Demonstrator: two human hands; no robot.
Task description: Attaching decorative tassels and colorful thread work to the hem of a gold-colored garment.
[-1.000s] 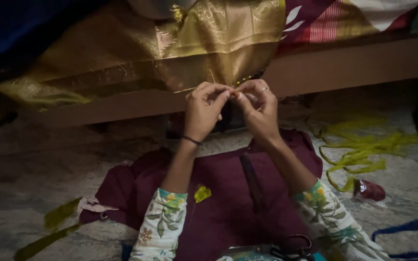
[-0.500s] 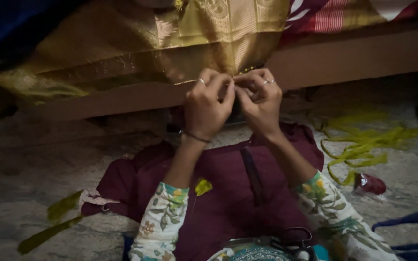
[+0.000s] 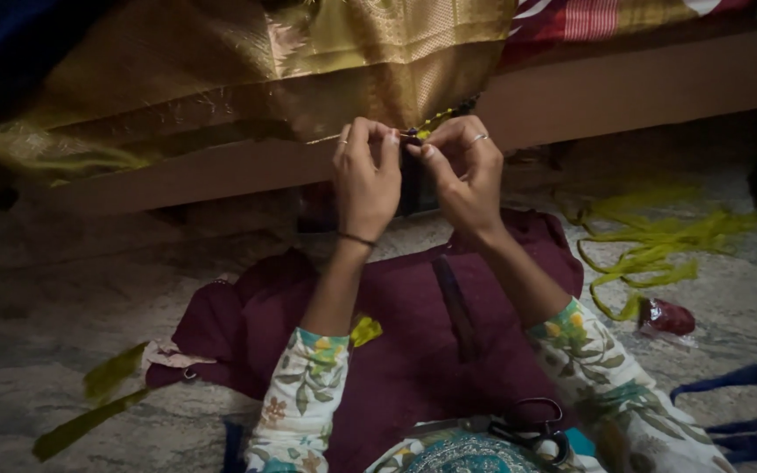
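maroon garment (image 3: 413, 350), scissors (image 3: 532, 429), green strips (image 3: 650, 250).

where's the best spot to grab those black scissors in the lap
Take the scissors by the looped handles, which face up and lie clear on the lap. Come from above with the right hand, the nearer side; the blades look hidden under cloth.

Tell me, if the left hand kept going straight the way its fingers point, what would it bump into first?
Probably the golden cloth hanging just above the left hand; its fingers already pinch at that hem, though depth is hard to judge.
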